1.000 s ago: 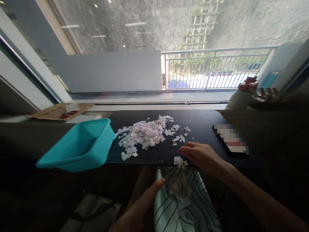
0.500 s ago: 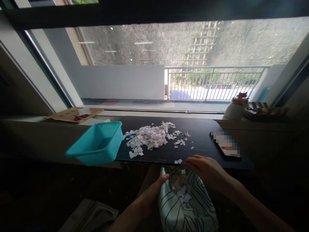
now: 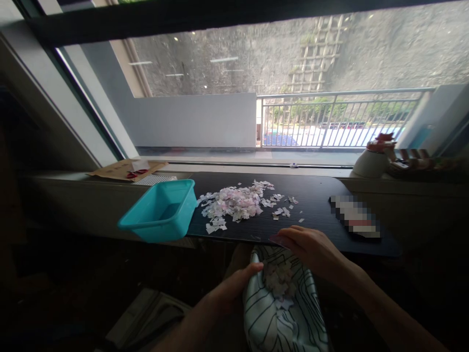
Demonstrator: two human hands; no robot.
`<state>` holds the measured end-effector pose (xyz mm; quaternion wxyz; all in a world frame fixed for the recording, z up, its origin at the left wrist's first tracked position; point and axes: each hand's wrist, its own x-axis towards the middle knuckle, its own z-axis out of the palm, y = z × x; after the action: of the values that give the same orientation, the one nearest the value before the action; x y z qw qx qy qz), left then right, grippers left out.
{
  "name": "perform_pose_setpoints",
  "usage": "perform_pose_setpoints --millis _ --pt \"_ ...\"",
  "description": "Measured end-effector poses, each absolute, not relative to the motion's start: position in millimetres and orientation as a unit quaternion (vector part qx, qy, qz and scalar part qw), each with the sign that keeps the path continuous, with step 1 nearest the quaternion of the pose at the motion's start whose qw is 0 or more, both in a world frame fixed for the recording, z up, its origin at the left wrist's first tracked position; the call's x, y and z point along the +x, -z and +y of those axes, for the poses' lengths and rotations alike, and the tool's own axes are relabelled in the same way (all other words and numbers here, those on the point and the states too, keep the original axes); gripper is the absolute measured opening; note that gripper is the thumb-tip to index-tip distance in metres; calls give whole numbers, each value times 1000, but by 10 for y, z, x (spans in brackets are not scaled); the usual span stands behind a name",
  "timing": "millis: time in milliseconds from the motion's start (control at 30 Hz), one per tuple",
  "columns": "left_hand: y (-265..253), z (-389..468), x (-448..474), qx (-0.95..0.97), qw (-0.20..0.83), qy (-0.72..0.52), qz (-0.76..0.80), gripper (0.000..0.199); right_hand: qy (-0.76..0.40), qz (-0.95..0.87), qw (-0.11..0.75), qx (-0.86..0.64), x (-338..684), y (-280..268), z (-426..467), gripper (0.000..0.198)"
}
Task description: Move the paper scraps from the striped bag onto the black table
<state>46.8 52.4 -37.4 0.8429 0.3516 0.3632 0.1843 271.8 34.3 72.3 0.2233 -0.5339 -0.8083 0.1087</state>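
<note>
A pale cloth bag (image 3: 256,313) with dark wavy lines hangs just below the near edge of the dark table (image 3: 311,188), its mouth spread wide. Inside it lie loose paper scraps (image 3: 280,281). My left hand (image 3: 238,283) grips the left rim of the bag, thumb over the edge and fingers hidden behind the cloth. At the table edge, above the bag's mouth, my right hand (image 3: 308,244) reaches leftward with fingers stretched out, low on the tabletop. Farther back on the table is a heap of white and pinkish paper scraps (image 3: 236,203).
A turquoise plastic basin (image 3: 157,232) stands at the table's left end. On the sill lie a brown paper envelope (image 3: 110,170) and red-handled scissors (image 3: 137,173). A blurred-out flat object (image 3: 355,217) lies at right, with a white pot (image 3: 370,164) behind.
Two or so scraps at the near table edge, by my right fingertips, are no longer there. My right hand has stayed by the edge. The whole view has shifted and tilted slightly.
</note>
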Motion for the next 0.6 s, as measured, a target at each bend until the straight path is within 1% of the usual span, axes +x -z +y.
perform_pose_setpoints --millis 100,167,233,300,367,433,500,600 --pt "382 512 414 384 798 -182 428 53 -190 -776 249 -547 2669 -703 271 29" --pt "365 501 378 397 789 -195 427 54 -233 -765 248 -547 2653 -662 225 29" --pt "347 490 359 413 785 -200 416 54 -244 -754 258 -553 2691 -612 230 30" --pt "345 482 364 415 789 -194 409 55 -227 -727 284 -583 2806 -567 327 32" --pt "362 478 393 402 799 -189 404 57 -179 -684 306 -638 2984 -540 519 35" --pt "386 478 436 382 813 -185 399 59 -130 -662 283 -682 3182 -542 752 35" --pt "407 480 473 356 828 -182 393 60 -94 -652 231 -716 3351 -569 931 36" --pt "447 478 482 313 853 -190 373 62 -55 -639 215 -737 3484 -604 913 44"
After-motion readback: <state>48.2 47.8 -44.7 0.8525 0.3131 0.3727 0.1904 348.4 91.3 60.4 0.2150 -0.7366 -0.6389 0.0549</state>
